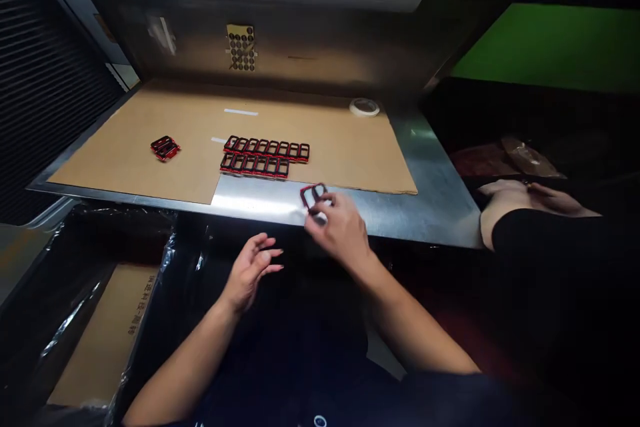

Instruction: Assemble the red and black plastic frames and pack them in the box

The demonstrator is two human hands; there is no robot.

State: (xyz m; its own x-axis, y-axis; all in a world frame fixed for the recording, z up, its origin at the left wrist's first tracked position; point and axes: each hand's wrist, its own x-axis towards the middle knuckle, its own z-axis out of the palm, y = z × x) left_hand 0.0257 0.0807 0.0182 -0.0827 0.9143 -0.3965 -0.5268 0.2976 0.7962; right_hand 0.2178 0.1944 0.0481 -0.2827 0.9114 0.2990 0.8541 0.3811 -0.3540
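My right hand is closed on a small red-and-black rectangular frame, held just over the bare metal front of the bench. It may be more than one frame; the fingers cover part of it. My left hand hovers empty in front of the bench edge, fingers apart. On the cardboard sheet, similar frames stand side by side in two rows, a back row and a shorter front row. Farther left lies a small loose pile of the same red-and-black pieces.
A roll of tape sits at the cardboard's back right. Black plastic lines a bin at lower left, with a cardboard piece inside. Another person's arm reaches in from the right. A dotted card is on the metal back panel.
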